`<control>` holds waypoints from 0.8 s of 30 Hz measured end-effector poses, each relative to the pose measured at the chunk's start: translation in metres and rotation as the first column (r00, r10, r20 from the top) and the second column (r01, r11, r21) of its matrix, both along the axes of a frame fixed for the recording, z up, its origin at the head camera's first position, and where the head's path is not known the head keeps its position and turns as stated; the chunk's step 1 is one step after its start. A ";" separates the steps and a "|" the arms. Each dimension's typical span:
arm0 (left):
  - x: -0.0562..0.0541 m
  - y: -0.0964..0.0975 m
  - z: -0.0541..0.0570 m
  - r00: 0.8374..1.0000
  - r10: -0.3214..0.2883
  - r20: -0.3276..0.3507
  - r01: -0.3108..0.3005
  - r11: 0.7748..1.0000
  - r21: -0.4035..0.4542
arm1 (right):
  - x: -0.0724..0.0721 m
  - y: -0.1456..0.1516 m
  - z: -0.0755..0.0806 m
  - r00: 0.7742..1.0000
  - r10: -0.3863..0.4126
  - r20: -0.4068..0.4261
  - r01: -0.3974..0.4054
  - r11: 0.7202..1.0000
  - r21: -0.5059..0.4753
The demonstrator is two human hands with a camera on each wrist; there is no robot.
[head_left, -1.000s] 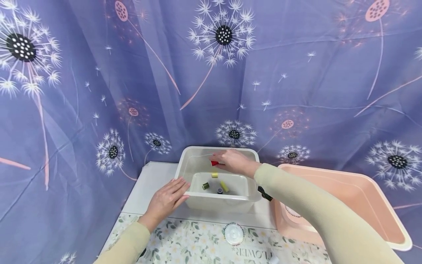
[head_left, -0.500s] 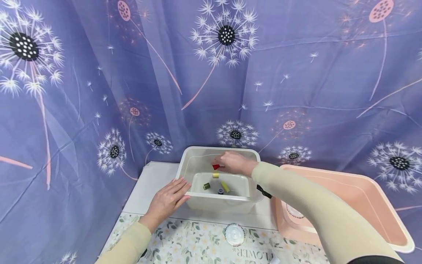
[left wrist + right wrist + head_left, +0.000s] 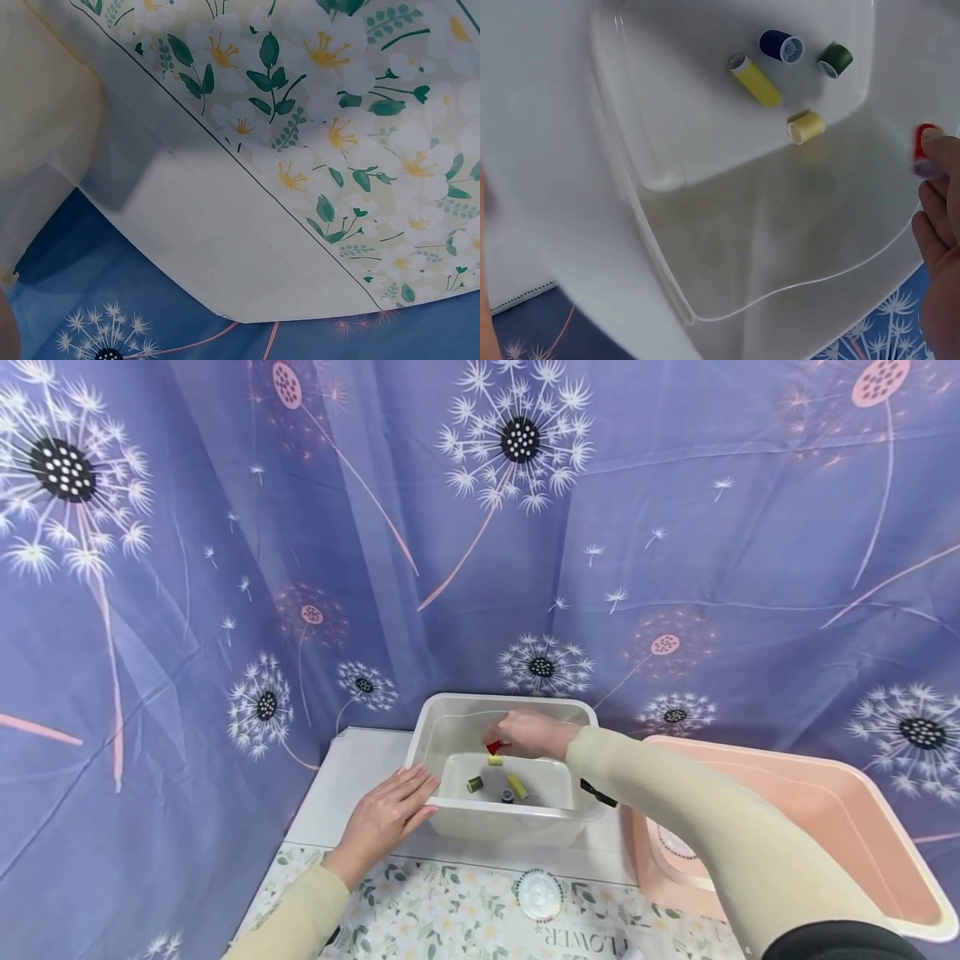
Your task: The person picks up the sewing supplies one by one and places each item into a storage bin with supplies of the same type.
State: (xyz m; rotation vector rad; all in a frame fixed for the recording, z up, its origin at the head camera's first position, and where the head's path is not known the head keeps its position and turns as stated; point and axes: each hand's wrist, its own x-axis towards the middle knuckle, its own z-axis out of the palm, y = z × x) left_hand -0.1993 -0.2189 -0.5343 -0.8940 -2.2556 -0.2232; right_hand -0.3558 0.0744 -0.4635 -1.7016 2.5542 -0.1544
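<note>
My right hand reaches down inside a whitish plastic bin and pinches a red thread spool between thumb and fingers. In the right wrist view, a short yellow spool, a longer yellow spool, a dark blue spool and a dark green spool lie on their sides or tilted on the bin's floor. The red spool hangs close above the short yellow one in the head view. My left hand rests with straight fingers on the bin's front left rim, holding nothing.
A peach-coloured bin stands to the right, with a round disc of pins in it partly behind my sleeve. Another round pin disc lies on the flowered mat in front. A purple dandelion-print curtain hangs behind.
My right hand has moved lower in the whitish bin with the red spool, nearer the short yellow spool. My left hand stays on the rim; the head view has shifted slightly.
</note>
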 end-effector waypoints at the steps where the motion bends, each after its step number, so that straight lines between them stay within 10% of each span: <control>1: 0.000 0.001 0.000 1.000 -0.003 0.000 0.003 1.000 0.002 | 0.000 0.000 -0.001 1.000 0.004 -0.002 -0.004 1.000 0.004; 24: 0.001 0.002 0.001 1.000 -0.025 -0.006 0.026 0.999 0.031 | 0.018 0.027 0.018 0.997 -0.074 0.010 0.074 0.997 0.014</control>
